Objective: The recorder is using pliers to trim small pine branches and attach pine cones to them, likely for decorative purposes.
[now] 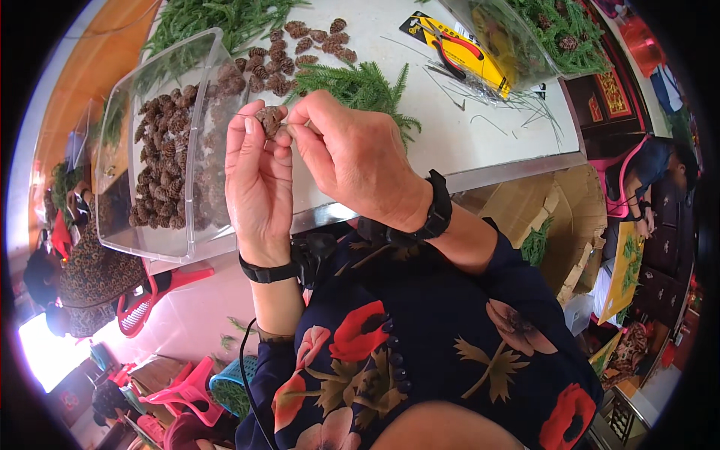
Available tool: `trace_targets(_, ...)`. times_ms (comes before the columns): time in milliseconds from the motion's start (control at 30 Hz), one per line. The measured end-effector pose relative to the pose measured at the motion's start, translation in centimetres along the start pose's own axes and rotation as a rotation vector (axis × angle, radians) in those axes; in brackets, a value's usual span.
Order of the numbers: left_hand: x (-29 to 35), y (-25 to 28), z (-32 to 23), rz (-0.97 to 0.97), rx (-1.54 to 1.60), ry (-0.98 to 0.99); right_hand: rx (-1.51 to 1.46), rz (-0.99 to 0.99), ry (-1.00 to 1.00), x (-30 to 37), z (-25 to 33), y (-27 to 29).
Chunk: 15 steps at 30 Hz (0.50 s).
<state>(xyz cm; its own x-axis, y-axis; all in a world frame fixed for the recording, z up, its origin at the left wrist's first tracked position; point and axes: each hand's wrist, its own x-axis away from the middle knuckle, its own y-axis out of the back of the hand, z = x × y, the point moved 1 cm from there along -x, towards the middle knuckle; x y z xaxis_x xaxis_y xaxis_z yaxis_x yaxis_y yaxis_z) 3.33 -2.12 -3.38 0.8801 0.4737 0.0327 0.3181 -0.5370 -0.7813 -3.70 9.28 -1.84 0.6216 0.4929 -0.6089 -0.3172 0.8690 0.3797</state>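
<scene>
A brown pine cone (270, 120) is gripped between the thumb and fingers of my left hand (259, 176), above the near edge of the table. At the cone's right side, my right hand (356, 150) is closed in a pinch, its fingertips close against the cone. What sits in that pinch is too small to make out. Just behind my hands lie green needle sprigs (352, 90) and a group of loose pine cones (279, 64). To the left, a clear plastic bin (191, 225) holds many more cones.
Red-handled pliers (459, 52) lie on a yellow-and-black package at the back right, near loose thin wires (517, 120). A clear container with greenery (566, 37) stands beyond. Below the table's right edge is a cardboard box (517, 199). Other people sit left and right.
</scene>
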Motion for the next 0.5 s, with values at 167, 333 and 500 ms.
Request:
trace_targets(167,-0.2,0.3,0.3,0.022,-0.008,-0.031,-0.054,0.025,-0.057,0.4,-0.1,-0.4)
trace_targets(333,-0.3,-0.3,0.6,-0.026,0.012,-0.037,-0.088,-0.015,-0.058,0.5,-0.2,-0.3)
trace_targets(500,-0.3,0.8,0.6,0.162,0.072,0.002,-0.092,0.002,-0.001,-0.2,-1.4,0.7)
